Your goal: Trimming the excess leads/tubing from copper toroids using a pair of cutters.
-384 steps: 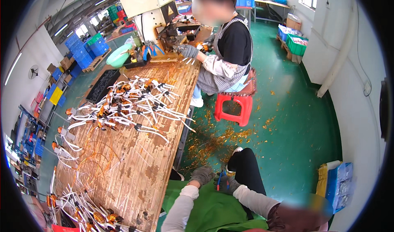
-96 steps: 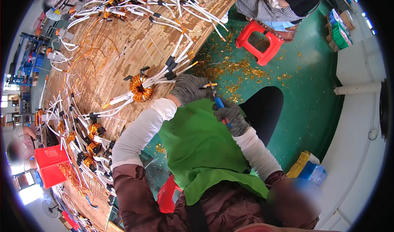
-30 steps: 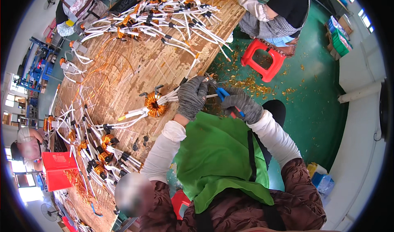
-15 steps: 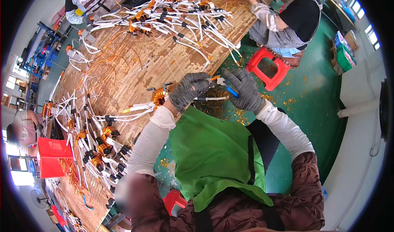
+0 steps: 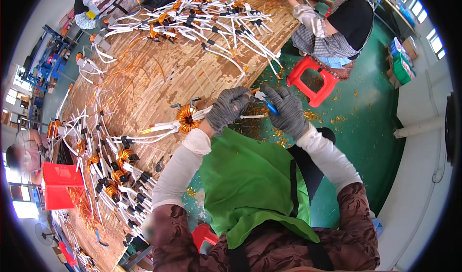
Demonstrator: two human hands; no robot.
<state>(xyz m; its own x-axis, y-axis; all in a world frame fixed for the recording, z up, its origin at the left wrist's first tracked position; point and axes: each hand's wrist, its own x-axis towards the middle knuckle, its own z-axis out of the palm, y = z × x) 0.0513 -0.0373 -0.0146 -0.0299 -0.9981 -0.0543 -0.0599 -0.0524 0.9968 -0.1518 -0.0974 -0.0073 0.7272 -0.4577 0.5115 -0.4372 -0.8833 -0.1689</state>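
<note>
My left hand [image 5: 226, 109], in a grey glove, is closed around the white-sleeved leads of a copper-wound ring coil [image 5: 186, 119]. The coil rests on the table's edge just left of that hand. A bare copper wire end [image 5: 254, 90] sticks out past my left fingers. My right hand [image 5: 288, 112], gloved too, grips a small blue-handled tool [image 5: 272, 108], whose pale head touches or nearly touches the wire end. Its exact kind is too small to tell. Another white lead [image 5: 252, 116] points right below the hands.
Coils with white leads [image 5: 192, 19] lie heaped on the far side of the wooden table [image 5: 159, 75]; more coils [image 5: 115, 176] lie at left. A red stool [image 5: 313, 96] stands near a co-worker [image 5: 337, 31] at upper right. Copper scraps [image 5: 337, 119] litter the green floor.
My left hand and the coil have shifted slightly right and toward me. The blue-handled tool stays at the wire end, turned a little. The co-worker's hands have moved.
</note>
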